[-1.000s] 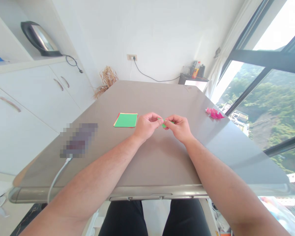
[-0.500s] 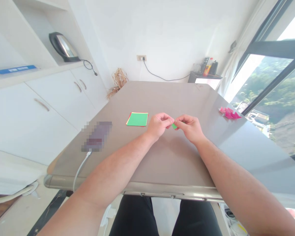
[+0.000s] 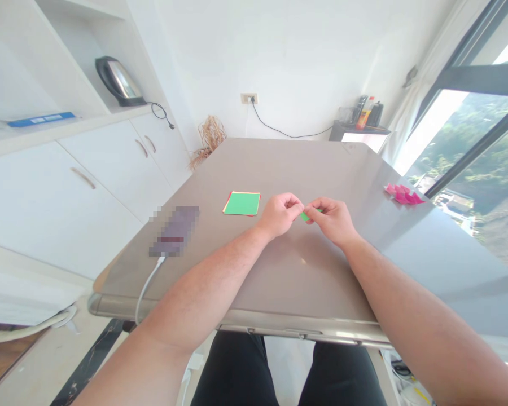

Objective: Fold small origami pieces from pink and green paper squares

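Above the middle of the table [image 3: 275, 276], my left hand [image 3: 283, 214] and my right hand [image 3: 331, 219] meet at the fingertips. Between them is a small piece of green paper [image 3: 305, 216], mostly covered by the fingers. Both hands are closed in a pinch on it. How the paper is folded cannot be made out. To the left of my left hand lies a stack of square coloured paper [image 3: 242, 203], green on top, with yellow and red edges showing beneath.
Several pink folded paper pieces [image 3: 404, 195] lie near the table's right edge. A blurred-out phone [image 3: 175, 231] with a white cable [image 3: 146, 285] is on the left. A kettle [image 3: 121, 82] stands on the shelf; bottles [image 3: 365, 113] stand at the back right.
The whole view has shifted slightly, so things appear a little further right. Both hands still pinch the green paper, and its visible part has changed a little.
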Demonstrator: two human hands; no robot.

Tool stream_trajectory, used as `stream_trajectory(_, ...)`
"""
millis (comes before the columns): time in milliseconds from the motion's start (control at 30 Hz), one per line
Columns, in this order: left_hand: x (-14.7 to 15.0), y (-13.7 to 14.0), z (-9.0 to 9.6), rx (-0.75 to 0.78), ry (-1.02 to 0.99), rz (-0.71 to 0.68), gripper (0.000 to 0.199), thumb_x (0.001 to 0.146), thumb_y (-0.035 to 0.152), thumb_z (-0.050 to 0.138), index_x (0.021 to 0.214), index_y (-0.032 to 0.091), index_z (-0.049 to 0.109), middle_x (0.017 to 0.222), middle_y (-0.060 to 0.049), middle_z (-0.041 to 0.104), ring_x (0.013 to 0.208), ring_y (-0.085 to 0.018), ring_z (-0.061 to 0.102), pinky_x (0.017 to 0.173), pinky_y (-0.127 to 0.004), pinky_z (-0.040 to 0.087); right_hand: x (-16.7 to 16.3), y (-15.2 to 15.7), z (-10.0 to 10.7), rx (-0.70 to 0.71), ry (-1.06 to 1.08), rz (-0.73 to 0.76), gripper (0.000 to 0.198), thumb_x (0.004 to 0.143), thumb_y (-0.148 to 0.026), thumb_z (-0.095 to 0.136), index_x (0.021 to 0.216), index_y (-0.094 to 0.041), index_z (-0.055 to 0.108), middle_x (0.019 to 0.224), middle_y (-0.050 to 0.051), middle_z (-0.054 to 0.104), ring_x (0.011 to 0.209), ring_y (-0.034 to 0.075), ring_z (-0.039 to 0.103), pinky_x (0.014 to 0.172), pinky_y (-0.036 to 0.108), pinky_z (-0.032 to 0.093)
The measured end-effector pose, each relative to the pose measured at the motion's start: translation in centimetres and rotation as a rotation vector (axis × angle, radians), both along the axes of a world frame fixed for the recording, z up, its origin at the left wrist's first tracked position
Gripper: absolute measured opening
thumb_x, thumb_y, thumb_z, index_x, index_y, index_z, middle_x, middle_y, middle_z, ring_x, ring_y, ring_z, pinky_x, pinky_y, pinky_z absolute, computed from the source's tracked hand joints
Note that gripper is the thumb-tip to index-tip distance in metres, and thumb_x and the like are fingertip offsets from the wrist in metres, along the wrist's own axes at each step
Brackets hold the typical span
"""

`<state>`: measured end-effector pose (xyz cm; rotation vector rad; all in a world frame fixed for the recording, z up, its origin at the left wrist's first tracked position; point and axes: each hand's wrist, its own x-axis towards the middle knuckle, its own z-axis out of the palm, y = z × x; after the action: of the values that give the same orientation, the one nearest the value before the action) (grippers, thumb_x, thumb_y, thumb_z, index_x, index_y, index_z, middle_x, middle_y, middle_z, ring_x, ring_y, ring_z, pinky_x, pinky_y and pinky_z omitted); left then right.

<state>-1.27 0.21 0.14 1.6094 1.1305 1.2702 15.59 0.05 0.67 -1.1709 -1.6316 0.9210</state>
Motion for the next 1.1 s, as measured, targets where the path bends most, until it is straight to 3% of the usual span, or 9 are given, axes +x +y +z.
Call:
stream_trajectory(100, -0.06, 0.09, 0.01, 0.054, -0.001, 0.092, 0.017, 0.083, 0.034, 0.063, 0.075, 0.02, 0.058, 0.06, 0.003, 0.057, 0.055, -0.012, 0.053, 0.057, -0.027, 0.041, -0.14, 0.29, -0.26, -0.021, 0.097, 0.008, 0.025, 0.072, -0.041, 0.075, 0.083, -0.019, 0.072, 0.063, 0.001, 0.069, 0.059, 0.016, 0.061, 0.057, 0.029, 0.045)
stream_trajectory(167, -0.15, 0.11, 0.07, 0.082, 0.005, 0.118, 0.019, 0.085, 0.037, 0.063, 0.076, 0.02, 0.058, 0.06, 0.003, 0.058, 0.056, -0.013, 0.055, 0.058, -0.027, 0.042, -0.12, 0.48, -0.31, -0.002, 0.152, 0.023, 0.023, 0.073, -0.041, 0.076, 0.077, -0.02, 0.069, 0.064, 0.001, 0.068, 0.06, 0.015, 0.061, 0.059, 0.029, 0.047)
stream_trajectory(367, -0.24, 0.13, -0.1, 0.102, -0.023, 0.044, 0.019, 0.081, 0.038, 0.07, 0.086, 0.02, 0.067, 0.076, -0.001, 0.068, 0.062, -0.014, 0.06, 0.061, -0.027, 0.046, -0.14, 0.54, -0.08, 0.004, 0.185, 0.026, 0.023, 0.072, -0.04, 0.077, 0.074, -0.019, 0.067, 0.064, 0.001, 0.068, 0.06, 0.014, 0.061, 0.061, 0.03, 0.048)
stream_trajectory(600, -0.44, 0.06, 0.06, 0.095, 0.043, 0.113, 0.02, 0.08, 0.039, 0.07, 0.084, 0.019, 0.07, 0.06, 0.001, 0.063, 0.057, -0.014, 0.055, 0.058, -0.028, 0.041, -0.2, 0.5, -0.25, 0.013, 0.197, 0.048, 0.021, 0.074, -0.038, 0.077, 0.077, -0.019, 0.069, 0.067, 0.001, 0.069, 0.061, 0.014, 0.062, 0.063, 0.031, 0.05)
stream_trajectory(1100, -0.17, -0.18, 0.22, 0.17, 0.168, 0.091, 0.015, 0.084, 0.033, 0.061, 0.082, 0.018, 0.064, 0.075, 0.0, 0.068, 0.063, -0.011, 0.056, 0.063, -0.025, 0.045, 0.05, 0.47, -0.38, 0.022, 0.169, 0.016, 0.019, 0.076, -0.038, 0.075, 0.076, -0.019, 0.072, 0.065, 0.002, 0.071, 0.063, 0.017, 0.065, 0.066, 0.032, 0.052)
